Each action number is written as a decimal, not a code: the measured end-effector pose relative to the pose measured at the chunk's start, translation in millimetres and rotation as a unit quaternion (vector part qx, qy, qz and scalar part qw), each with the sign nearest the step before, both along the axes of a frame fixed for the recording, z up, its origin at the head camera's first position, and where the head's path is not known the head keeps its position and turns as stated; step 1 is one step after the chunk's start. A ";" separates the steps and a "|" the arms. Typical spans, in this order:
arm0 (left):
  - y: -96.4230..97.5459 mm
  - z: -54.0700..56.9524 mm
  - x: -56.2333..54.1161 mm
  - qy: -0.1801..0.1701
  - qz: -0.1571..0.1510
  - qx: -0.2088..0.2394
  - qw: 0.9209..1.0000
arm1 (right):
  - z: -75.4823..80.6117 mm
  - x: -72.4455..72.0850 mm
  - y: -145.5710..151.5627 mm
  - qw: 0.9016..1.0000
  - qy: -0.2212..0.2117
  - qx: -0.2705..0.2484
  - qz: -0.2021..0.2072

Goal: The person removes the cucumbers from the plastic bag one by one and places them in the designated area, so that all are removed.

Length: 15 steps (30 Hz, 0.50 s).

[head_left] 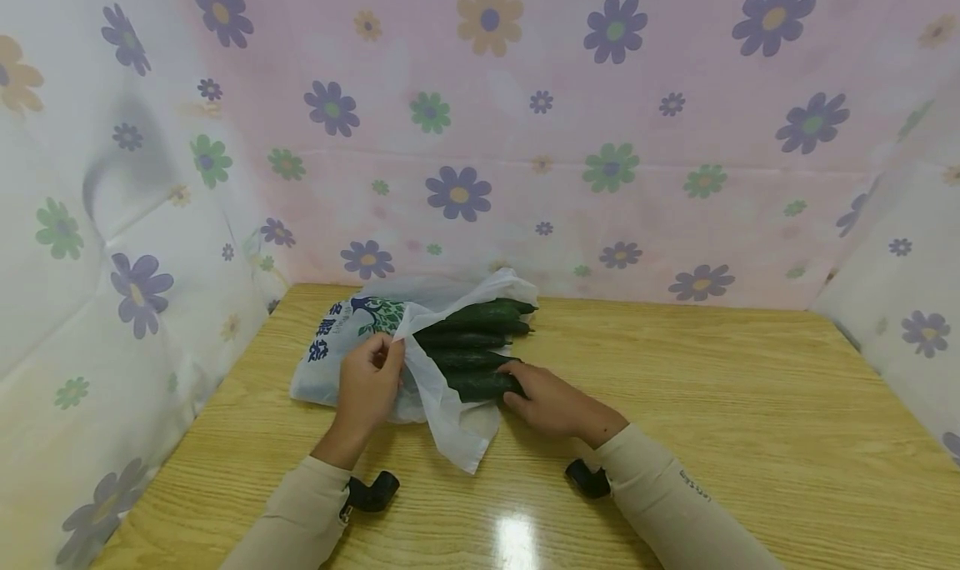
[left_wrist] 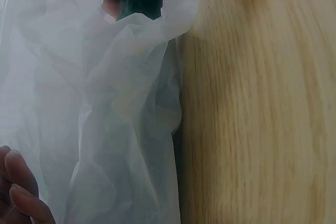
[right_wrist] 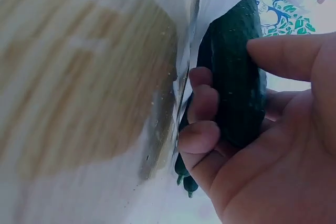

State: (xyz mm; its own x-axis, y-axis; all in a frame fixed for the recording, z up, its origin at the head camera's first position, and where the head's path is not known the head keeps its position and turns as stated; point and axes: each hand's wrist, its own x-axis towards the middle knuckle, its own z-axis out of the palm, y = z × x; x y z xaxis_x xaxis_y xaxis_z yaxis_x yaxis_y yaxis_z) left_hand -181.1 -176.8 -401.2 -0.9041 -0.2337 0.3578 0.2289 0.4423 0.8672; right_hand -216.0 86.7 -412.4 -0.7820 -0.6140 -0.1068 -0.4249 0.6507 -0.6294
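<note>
A white plastic bag [head_left: 318, 382] with a printed tree and dark characters lies on its side, mouth toward the right. Several dark green cucumbers [head_left: 474, 316] lie side by side in the opening, their stem ends poking out. My left hand [head_left: 367, 380] pinches the bag's edge at the mouth and lifts it off them. With my right hand [head_left: 553, 399] I grip the nearest cucumber [right_wrist: 239, 82] by its outer end, thumb on one side and curled fingers on the other. The cucumbers' far ends are hidden in the bag.
The bag lies on a wood-grain table [head_left: 712, 437], toward its back left. Flower-printed cloth [head_left: 555, 195] hangs behind the table and on both sides. A black wrist mount [head_left: 375, 492] sticks out below the left sleeve, another [head_left: 587, 478] beside the right sleeve.
</note>
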 end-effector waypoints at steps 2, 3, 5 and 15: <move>0.0 0.1 0.0 -0.001 -0.002 0.003 1.000 | -0.3 0.1 -0.7 1.000 0.002 -0.004 -0.002; 0.0 0.2 0.0 -0.002 -0.003 0.004 1.000 | -0.4 0.3 -1.1 1.000 0.001 -0.006 -0.002; 0.1 0.6 0.2 -0.001 -0.005 0.007 1.000 | -0.2 1.1 -2.6 1.000 0.004 -0.007 -0.007; -0.1 -0.6 -0.8 -0.008 -0.009 0.013 1.000 | 5.0 12.5 -15.2 0.996 0.047 0.011 -0.071</move>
State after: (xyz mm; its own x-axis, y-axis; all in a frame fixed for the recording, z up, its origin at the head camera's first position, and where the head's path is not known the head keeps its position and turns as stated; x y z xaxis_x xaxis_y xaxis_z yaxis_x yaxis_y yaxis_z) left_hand -181.9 -177.0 -401.8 -0.9139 -0.2262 0.3371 0.2226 0.4153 0.8820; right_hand -203.6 71.5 -407.4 -0.8682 -0.4945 -0.0406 -0.3843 0.7220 -0.5754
